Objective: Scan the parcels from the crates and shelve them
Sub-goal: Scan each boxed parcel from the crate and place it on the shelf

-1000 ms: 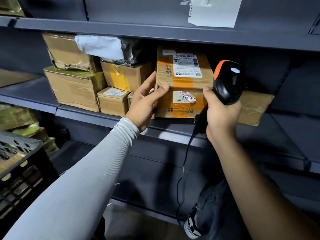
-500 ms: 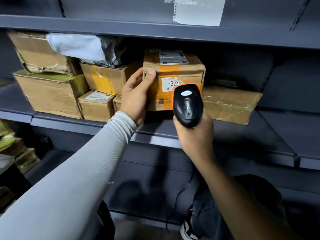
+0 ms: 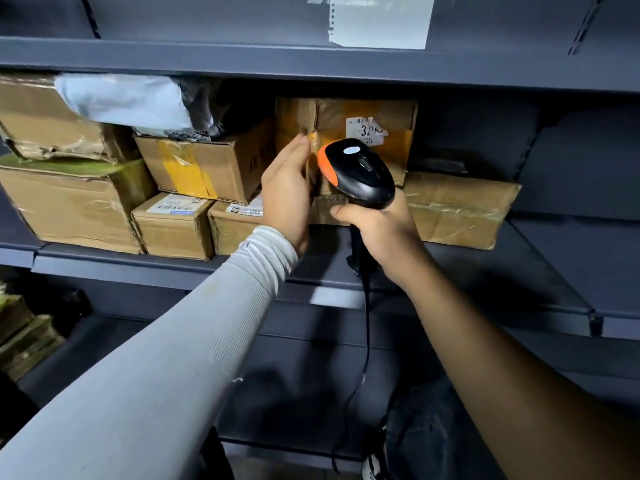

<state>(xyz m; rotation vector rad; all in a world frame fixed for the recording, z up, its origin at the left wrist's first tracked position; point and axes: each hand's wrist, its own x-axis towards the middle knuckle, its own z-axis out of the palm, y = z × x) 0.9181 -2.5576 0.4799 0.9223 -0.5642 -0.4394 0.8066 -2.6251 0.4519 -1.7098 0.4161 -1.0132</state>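
Note:
A brown cardboard parcel (image 3: 367,114) with orange tape and a white numbered label stands on the dark shelf (image 3: 467,261), pushed back between other boxes. My left hand (image 3: 289,188), fingers straight, presses flat against the parcel's left front corner. My right hand (image 3: 377,226) grips the handle of a black and orange barcode scanner (image 3: 356,171), whose head is held in front of the parcel's lower front. The scanner's black cable hangs down below my right wrist.
Left of the parcel sit several taped cardboard boxes (image 3: 207,164) and a grey plastic mailer (image 3: 121,100). A flat brown package (image 3: 457,209) lies to its right. A white paper (image 3: 381,19) hangs on the upper shelf. More parcels (image 3: 20,334) lie at lower left.
The parcel has been pushed further back into the shelf. My left hand shifted from its top left edge to its front corner. The scanner moved up and closer to the parcel.

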